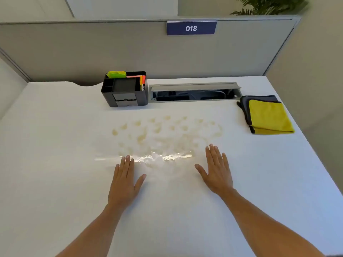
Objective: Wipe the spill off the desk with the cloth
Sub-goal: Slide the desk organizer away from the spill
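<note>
While both hands lie flat and empty on the white desk (55, 145), palms down with fingers spread, a yellowish spill (163, 134) spreads across the surface just beyond their fingertips. The left hand (124, 184) and right hand (217, 171) sit apart, with bare desk between and around them; the near half of the surface is open. The cloth (269, 115), yellow over a grey layer, lies folded near the desk's right edge (well clear of the spill, untouched). At the back, a dark desk organizer (124, 89) stands just beside an open cable tray (194, 92) set into the desk; its flap is raised and the contents below are too dark to make out. A grey partition (92, 49) closes off the rear, carrying a blue sign (191, 28) that reads "018". Coloured papers stick up from the organizer, and print on one orange item is too small to read. A plant (269, 5) behind the partition is cut off by the frame.
</note>
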